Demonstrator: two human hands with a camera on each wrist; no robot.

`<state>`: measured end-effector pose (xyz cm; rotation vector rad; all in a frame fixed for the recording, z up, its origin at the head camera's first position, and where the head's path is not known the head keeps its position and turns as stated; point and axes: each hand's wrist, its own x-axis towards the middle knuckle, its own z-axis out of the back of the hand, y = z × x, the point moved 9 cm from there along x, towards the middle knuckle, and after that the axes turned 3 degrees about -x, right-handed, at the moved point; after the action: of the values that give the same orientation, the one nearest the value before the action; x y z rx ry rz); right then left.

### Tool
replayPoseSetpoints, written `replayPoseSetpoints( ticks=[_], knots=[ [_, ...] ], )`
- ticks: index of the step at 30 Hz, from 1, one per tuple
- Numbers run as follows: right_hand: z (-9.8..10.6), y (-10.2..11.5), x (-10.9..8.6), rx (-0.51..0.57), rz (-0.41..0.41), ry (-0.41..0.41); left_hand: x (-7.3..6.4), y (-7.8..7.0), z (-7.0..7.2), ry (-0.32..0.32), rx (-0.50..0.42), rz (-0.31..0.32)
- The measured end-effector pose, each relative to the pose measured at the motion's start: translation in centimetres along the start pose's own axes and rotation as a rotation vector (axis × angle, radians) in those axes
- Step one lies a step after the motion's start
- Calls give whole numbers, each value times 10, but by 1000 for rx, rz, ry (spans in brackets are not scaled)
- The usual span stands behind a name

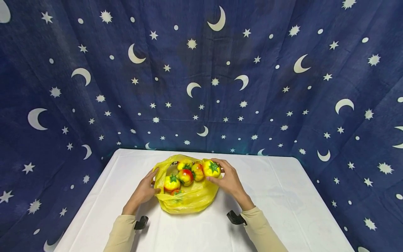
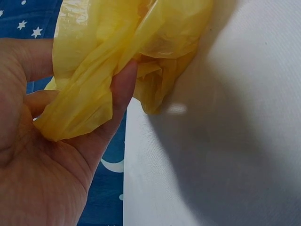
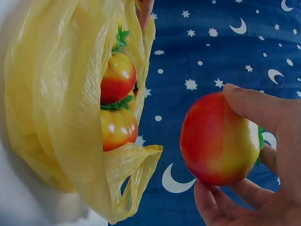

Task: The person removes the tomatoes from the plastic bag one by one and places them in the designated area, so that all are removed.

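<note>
A yellow plastic bag (image 1: 190,203) lies with its mouth spread, showing several red-and-yellow tomatoes (image 1: 185,177) with green star-shaped tops inside. My left hand (image 1: 144,190) grips the bag's left rim; in the left wrist view the gathered yellow film (image 2: 89,99) runs between thumb and fingers. At the bag's right rim, my right hand (image 1: 232,180) holds one tomato (image 1: 211,169) by thumb and fingertips. Seen from the right wrist, that tomato (image 3: 221,139) is apart from the bag, red on one side and yellow on the other. Part of the bag's contents is hidden by its folds.
The bag sits on a table with a white cloth (image 1: 283,196), near its far edge. Behind and at both sides hangs a dark blue curtain (image 1: 176,133) with moons and stars. Each wrist bears a black camera mount (image 1: 235,217).
</note>
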<state>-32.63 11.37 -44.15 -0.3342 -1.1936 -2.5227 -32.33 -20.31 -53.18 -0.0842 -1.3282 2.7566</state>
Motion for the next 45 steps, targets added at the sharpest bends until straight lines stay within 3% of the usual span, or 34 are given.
replayPoseSetpoints(
  ticks=[11,23,38,45],
  knots=[
    [11,-11,1,-21,54,-66,2,2,-1,-6,4,5],
    [21,-38,2,-47,-4,-93,-1,3,-6,11,-9,8],
    [32,-79,10,-59,-90,-140,0,2,-2,-16,-5,-19],
    [34,-103,10,-46,-174,-131,0,2,-2,-12,-1,-10]
  ],
)
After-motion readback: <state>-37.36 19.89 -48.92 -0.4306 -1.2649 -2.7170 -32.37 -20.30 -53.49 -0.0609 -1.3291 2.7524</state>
